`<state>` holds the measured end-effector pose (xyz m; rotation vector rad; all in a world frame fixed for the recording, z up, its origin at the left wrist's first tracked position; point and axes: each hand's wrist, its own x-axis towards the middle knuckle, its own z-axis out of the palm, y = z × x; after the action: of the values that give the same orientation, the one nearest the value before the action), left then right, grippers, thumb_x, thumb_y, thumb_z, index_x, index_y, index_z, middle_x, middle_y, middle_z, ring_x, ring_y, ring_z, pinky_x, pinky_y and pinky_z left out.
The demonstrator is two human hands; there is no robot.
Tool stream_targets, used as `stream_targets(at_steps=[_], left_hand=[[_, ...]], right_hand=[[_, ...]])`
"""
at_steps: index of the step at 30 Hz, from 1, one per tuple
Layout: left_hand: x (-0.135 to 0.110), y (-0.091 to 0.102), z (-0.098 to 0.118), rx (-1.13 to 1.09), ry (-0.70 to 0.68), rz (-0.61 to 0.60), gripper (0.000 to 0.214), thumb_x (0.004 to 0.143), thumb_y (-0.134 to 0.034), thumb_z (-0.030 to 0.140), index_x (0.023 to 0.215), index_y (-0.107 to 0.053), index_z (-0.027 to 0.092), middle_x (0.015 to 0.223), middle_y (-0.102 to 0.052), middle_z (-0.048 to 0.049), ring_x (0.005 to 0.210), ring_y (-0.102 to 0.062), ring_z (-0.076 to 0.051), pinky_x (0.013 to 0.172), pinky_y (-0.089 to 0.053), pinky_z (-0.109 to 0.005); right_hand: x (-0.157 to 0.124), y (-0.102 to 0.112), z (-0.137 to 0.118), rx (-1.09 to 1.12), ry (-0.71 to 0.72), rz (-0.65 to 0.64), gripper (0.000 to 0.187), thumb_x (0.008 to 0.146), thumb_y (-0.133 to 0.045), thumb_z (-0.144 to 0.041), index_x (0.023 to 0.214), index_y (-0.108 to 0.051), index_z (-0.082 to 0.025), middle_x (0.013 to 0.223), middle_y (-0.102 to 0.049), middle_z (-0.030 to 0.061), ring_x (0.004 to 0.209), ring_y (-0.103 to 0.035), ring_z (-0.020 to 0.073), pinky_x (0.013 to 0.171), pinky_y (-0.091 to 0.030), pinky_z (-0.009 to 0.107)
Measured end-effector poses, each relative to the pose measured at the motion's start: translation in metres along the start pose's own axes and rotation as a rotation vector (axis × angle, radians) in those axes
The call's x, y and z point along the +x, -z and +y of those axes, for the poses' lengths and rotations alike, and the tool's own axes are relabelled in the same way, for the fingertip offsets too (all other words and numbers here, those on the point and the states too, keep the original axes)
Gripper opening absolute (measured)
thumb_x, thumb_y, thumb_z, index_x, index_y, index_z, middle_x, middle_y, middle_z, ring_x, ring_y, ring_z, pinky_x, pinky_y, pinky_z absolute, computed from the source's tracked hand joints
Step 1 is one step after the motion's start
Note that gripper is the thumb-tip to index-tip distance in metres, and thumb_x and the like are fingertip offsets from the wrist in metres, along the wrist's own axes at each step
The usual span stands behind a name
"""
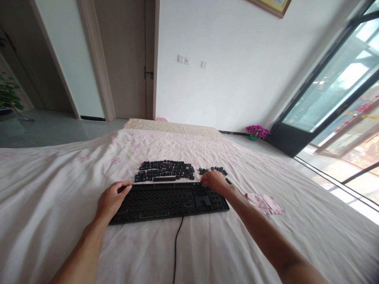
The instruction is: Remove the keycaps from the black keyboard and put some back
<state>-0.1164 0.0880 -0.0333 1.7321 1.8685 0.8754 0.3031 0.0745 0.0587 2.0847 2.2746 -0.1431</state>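
Observation:
A black keyboard (pixel 166 201) with its keycaps off lies on the bed, its bare key posts facing up. My left hand (pixel 111 199) is closed on its left end, thumb and fingers at the far left corner. At the far edge, right of the middle, my right hand (pixel 215 180) is bent down with its fingers together; what is between the fingertips is hidden. Just beyond the keyboard lie many loose black keycaps (pixel 166 169), with a long space bar (pixel 164 179) in front. A smaller group of keycaps (pixel 204 171) is partly covered by my right hand.
The keyboard's black cable (pixel 177 244) runs toward me over the pale floral bedsheet (pixel 142 252). To the right lies a folded pink cloth (pixel 265 204). Farther off are a door (pixel 124 59), a pot of purple flowers (pixel 257 132) and a glass door (pixel 322 98).

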Motion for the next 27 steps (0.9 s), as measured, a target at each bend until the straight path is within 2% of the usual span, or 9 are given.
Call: stream_targets(at_steps=[5, 9, 15, 22, 27], left_hand=[[0.0, 0.001, 0.001, 0.006, -0.008, 0.003, 0.032, 0.081, -0.053, 0.048, 0.101, -0.071, 0.03, 0.107, -0.072, 0.0019, 0.096, -0.065, -0.021, 0.082, -0.047, -0.027], [-0.001, 0.001, 0.003, 0.007, -0.007, -0.002, 0.032, 0.081, -0.053, 0.048, 0.101, -0.071, 0.03, 0.106, -0.072, 0.0018, 0.097, -0.065, -0.021, 0.082, -0.046, -0.028], [-0.001, 0.001, 0.002, 0.013, 0.001, -0.008, 0.031, 0.082, -0.053, 0.048, 0.101, -0.07, 0.031, 0.108, -0.072, 0.0027, 0.098, -0.065, -0.021, 0.082, -0.046, -0.028], [0.0, 0.0, 0.0, 0.006, -0.019, -0.002, 0.032, 0.082, -0.052, 0.048, 0.102, -0.071, 0.03, 0.109, -0.072, 0.002, 0.098, -0.065, -0.021, 0.082, -0.047, -0.027], [-0.001, 0.001, 0.002, 0.005, -0.028, 0.007, 0.032, 0.082, -0.053, 0.048, 0.101, -0.071, 0.03, 0.109, -0.072, 0.0016, 0.097, -0.066, -0.022, 0.082, -0.047, -0.028]], right_hand=[[-0.015, -0.005, -0.007, -0.107, 0.036, 0.032, 0.021, 0.086, -0.058, -0.025, 0.098, -0.074, -0.027, 0.098, -0.073, 0.0042, 0.096, -0.065, 0.0215, 0.075, -0.042, 0.026], [-0.029, -0.012, -0.015, -0.187, 0.066, 0.074, 0.03, 0.094, -0.042, -0.021, 0.089, -0.072, -0.021, 0.096, -0.07, 0.0077, 0.087, -0.065, 0.0202, 0.072, -0.042, 0.027], [-0.035, -0.024, -0.029, -0.295, 0.109, 0.141, 0.023, 0.086, -0.047, -0.009, 0.089, -0.068, -0.017, 0.094, -0.067, 0.0096, 0.089, -0.062, 0.0216, 0.078, -0.042, 0.03], [-0.045, -0.039, -0.039, -0.291, 0.019, 0.195, 0.024, 0.087, -0.046, -0.009, 0.1, -0.065, -0.016, 0.102, -0.063, 0.0124, 0.094, -0.056, 0.0237, 0.079, -0.04, 0.032], [-0.05, -0.043, -0.04, -0.236, 0.008, 0.235, 0.026, 0.087, -0.045, -0.01, 0.105, -0.064, -0.018, 0.105, -0.061, 0.013, 0.098, -0.052, 0.0245, 0.082, -0.037, 0.033]])
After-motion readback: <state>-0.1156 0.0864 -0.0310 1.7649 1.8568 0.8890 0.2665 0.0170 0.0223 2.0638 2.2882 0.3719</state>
